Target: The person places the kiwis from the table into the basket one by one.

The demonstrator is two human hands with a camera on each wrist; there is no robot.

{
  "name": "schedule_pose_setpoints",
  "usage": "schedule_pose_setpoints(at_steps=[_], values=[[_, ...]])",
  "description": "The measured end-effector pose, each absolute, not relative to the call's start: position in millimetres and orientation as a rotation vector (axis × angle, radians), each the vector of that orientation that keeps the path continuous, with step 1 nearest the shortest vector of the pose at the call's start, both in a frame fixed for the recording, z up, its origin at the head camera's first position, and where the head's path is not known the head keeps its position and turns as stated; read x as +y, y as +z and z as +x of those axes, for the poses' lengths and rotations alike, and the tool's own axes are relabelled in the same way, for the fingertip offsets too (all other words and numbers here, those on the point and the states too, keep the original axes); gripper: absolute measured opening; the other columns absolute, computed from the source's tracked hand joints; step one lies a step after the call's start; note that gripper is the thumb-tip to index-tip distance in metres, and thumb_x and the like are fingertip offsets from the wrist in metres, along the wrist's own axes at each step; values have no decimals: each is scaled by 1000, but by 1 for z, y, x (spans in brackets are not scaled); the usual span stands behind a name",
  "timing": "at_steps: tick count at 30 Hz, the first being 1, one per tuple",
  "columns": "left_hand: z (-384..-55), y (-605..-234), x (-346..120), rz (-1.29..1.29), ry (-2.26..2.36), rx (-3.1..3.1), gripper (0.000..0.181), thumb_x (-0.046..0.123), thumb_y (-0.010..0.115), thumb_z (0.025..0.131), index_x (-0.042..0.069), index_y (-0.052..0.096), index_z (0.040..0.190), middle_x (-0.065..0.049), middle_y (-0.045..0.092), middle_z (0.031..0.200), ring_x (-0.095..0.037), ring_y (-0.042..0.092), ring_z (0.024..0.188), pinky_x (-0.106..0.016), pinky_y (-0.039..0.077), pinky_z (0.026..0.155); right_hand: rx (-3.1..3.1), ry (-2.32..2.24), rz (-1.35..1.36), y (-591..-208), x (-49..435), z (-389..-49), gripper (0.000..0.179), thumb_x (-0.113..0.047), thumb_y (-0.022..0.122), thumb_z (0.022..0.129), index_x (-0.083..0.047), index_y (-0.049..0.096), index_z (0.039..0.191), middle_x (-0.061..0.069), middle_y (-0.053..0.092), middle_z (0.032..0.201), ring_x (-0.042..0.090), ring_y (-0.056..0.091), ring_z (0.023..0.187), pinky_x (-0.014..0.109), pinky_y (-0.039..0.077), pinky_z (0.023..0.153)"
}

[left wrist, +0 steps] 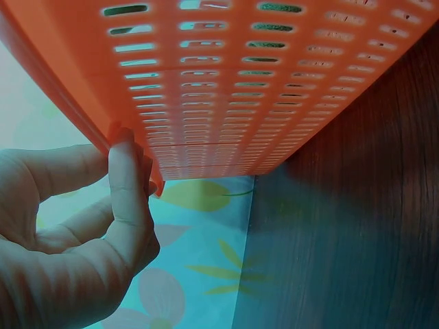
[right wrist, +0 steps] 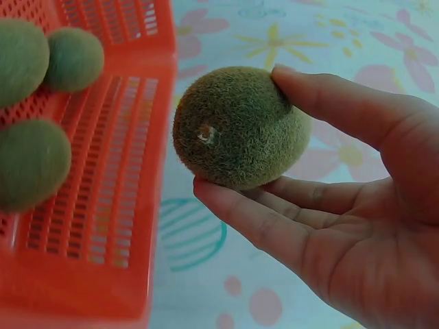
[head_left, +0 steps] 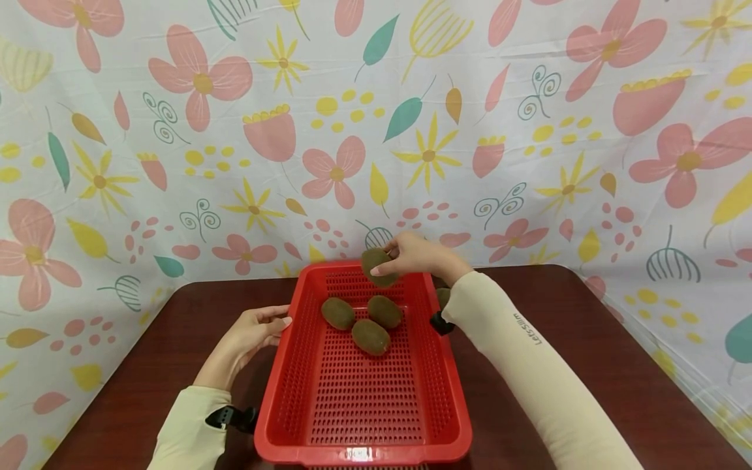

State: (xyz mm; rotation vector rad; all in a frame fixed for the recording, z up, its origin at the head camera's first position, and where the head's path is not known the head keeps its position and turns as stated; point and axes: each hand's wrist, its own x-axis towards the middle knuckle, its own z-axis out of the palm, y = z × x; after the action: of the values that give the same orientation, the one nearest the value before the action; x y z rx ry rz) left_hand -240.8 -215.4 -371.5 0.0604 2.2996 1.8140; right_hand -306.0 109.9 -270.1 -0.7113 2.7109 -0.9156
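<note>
A red perforated plastic basket (head_left: 364,454) stands on the table, with three brown fuzzy kiwis inside: a left one (head_left: 337,313), a right one (head_left: 384,311) and a nearer one (head_left: 371,337). Above the basket's far right end, my right hand (head_left: 411,254) holds another kiwi (right wrist: 240,127) between thumb and fingers. The right wrist view shows this fruit just outside the basket's wall. My left hand (head_left: 255,333) is at the basket's left rim, and in the left wrist view its thumb and fingers (left wrist: 127,185) pinch that rim.
Beside the basket's right wall lies one more kiwi (head_left: 443,297), partly hidden by the right forearm. The dark brown table (head_left: 176,339) extends to both sides. A floral-patterned cloth (head_left: 376,130) hangs behind the table.
</note>
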Motion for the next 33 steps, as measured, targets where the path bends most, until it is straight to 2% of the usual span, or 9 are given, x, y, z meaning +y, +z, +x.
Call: schedule_pose_setpoints(at_steps=[3, 7, 10, 12, 14, 19, 22, 30, 33], values=[[-242, -371, -216, 68, 1816, 2296, 47, 13, 58, 97, -2, 46, 140, -17, 65, 114, -22, 67, 88, -40, 55, 83, 2684, -936, -713, -272, 98, -308, 54, -31, 74, 85, 3, 61, 124, 13, 69, 100, 11, 57, 71, 30, 51, 70], [-242, -371, -217, 77, 1814, 2296, 48, 13, 58, 97, -3, 46, 140, -14, 66, 105, -21, 67, 85, -38, 55, 82, 2676, -917, -756, -273, 83, -308, 50, -31, 74, 84, 1, 64, 121, 10, 70, 100, 11, 53, 67, 26, 45, 64], [-242, -372, -217, 76, 1815, 2297, 48, 13, 59, 96, -3, 46, 140, -12, 66, 98, -20, 67, 82, -37, 56, 80, 2656, -907, -798, -276, 72, -306, 38, -31, 75, 84, 0, 69, 107, 3, 67, 81, 11, 46, 59, 24, 39, 57], [-243, -372, -217, 80, 1816, 2296, 48, 12, 59, 96, -4, 45, 140, -12, 66, 98, -20, 67, 82, -36, 56, 79, 2638, -897, -836, -279, 65, -305, 30, -30, 74, 84, -1, 69, 93, -2, 56, 64, 9, 39, 53, 23, 34, 53], [-243, -373, -217, 79, 1823, 2294, 48, 12, 59, 96, -4, 45, 140, -12, 66, 97, -20, 66, 81, -34, 56, 77, 2616, -901, -856, -284, 58, -304, 28, -28, 75, 84, -2, 67, 87, -4, 41, 54, 8, 30, 48, 23, 28, 49], [-243, -375, -217, 74, 1838, 2286, 48, 11, 59, 96, -5, 45, 139, -11, 66, 97, -19, 66, 81, -32, 56, 75, 2559, -900, -902, -299, 42, -300, 28, -25, 75, 84, -8, 60, 69, -5, 36, 48, 7, 30, 42, 21, 28, 44], [-244, -376, -217, 70, 1840, 2283, 48, 11, 59, 96, -5, 45, 139, -11, 66, 97, -19, 66, 80, -32, 56, 75, 2545, -863, -912, -307, 33, -296, 44, -25, 75, 85, -12, 45, 56, -4, 30, 49, 8, 24, 44, 22, 24, 44], [-244, -376, -217, 86, 1833, 2281, 48, 11, 58, 97, -4, 45, 140, -11, 65, 96, -19, 66, 81, -32, 56, 76, 2524, -791, -863, -325, 17, -289, 48, -24, 74, 86, -14, 40, 55, -4, 28, 48, 9, 24, 43, 22, 25, 44], [-244, -376, -217, 79, 1835, 2282, 48, 11, 58, 96, -4, 45, 140, -12, 65, 96, -19, 66, 81, -32, 56, 76, 2512, -771, -832, -331, 12, -287, 36, -24, 75, 85, -10, 51, 63, -4, 34, 49, 9, 33, 44, 22, 32, 46]])
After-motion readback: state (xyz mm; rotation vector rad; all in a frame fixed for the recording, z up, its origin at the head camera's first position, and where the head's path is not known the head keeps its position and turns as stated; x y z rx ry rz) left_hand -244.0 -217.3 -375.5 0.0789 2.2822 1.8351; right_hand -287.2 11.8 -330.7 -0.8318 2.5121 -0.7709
